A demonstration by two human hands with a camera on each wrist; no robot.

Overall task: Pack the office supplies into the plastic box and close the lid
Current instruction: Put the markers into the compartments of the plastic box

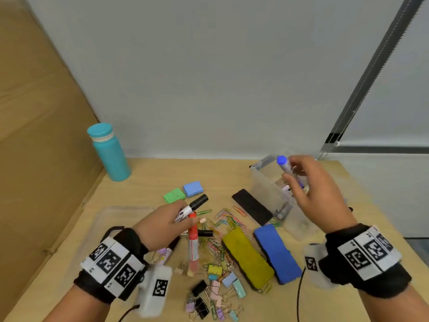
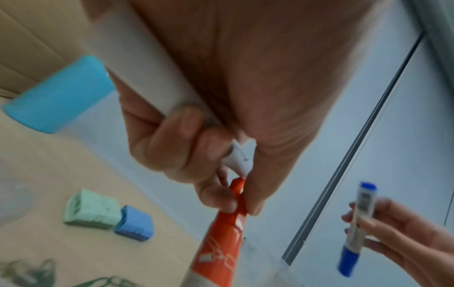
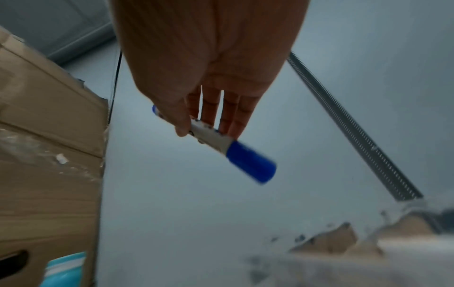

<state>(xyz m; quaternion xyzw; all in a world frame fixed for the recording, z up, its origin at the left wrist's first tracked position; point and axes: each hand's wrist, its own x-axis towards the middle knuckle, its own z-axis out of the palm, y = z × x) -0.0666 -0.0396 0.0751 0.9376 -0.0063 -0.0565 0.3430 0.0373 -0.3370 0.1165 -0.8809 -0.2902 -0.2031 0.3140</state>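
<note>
My left hand grips a black-capped white marker and pinches the cap end of a red marker, whose other end hangs down over the clips. The left wrist view shows fingers curled round the white barrel and the red marker pinched below. My right hand holds a blue-capped marker upright above the clear plastic box at the back right; the blue marker lies between thumb and fingers. The clear lid lies flat at the left.
Yellow, blue and black erasers, paper clips, binder clips, a purple marker and green and blue small boxes lie about. A teal bottle and cardboard stand left.
</note>
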